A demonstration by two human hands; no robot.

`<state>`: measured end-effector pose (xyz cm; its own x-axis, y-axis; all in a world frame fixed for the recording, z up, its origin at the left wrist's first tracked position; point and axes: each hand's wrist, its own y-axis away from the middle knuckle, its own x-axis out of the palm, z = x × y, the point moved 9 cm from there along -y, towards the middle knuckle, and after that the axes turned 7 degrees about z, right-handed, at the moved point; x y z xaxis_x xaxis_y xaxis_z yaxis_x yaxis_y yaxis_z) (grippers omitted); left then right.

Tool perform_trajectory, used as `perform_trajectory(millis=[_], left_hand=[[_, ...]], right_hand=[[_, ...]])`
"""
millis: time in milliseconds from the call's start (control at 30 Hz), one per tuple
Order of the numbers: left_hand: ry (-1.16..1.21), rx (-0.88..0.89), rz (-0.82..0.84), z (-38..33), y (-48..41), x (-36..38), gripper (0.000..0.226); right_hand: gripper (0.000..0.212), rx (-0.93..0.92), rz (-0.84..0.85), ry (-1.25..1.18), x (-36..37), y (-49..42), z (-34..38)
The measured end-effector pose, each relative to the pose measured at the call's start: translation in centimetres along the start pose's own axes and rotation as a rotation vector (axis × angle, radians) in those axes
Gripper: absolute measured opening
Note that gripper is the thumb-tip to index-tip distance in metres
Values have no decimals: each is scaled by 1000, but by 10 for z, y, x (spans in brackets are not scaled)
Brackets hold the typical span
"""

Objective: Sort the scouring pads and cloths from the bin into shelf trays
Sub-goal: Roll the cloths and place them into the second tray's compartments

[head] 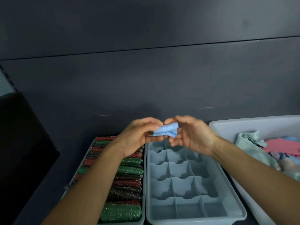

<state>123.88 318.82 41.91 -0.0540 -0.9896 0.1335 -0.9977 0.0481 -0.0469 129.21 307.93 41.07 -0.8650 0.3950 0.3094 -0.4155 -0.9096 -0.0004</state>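
Note:
A small light-blue cloth (pixel 165 131), rolled or folded into a bundle, is held between both hands above the far end of the divided grey tray (pixel 230 189). My left hand (pixel 139 137) pinches its left end with curled fingers. My right hand (pixel 190 135) curls round its right end from the other side. The tray's compartments that show hold nothing. To its left, a second tray (pixel 145 176) is packed with glittery green, red and dark scouring pads (pixel 128 171). The bin (pixel 227 125) at the right holds mixed cloths, among them a pale green one (pixel 250 140) and a pink one (pixel 282 147).
The trays and bin stand side by side on a dark shelf, with a dark back panel (pixel 146 78) close behind. A black object (pixel 21 143) fills the left side of the shelf. My forearms cross over the pad tray and the bin's near corner.

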Motion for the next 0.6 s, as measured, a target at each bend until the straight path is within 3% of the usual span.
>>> perform_trajectory(millis=[67,133,200,333,433,600], left_hand=[[-229,-8,-29,3,-13,-17,19],[-433,-29,-69,11,-24,-32,30],[-642,-51,-99,19,-33,-40,35],[-1024,-55,-168,33,-43,-47,31],[-1163,-46,-183,43,-45,-53,33],[-1160,-174,-63,68,-42,-57,49]], right_hand=[[10,12,-85,335,-15,-15,3],[20,54,-171,603,-32,-27,0],[28,95,-200,728,-44,-38,-10],[20,97,-268,889,-58,-55,-35],[19,91,-302,961,-64,-66,-54],[17,198,-316,1212,-71,-73,-71]])
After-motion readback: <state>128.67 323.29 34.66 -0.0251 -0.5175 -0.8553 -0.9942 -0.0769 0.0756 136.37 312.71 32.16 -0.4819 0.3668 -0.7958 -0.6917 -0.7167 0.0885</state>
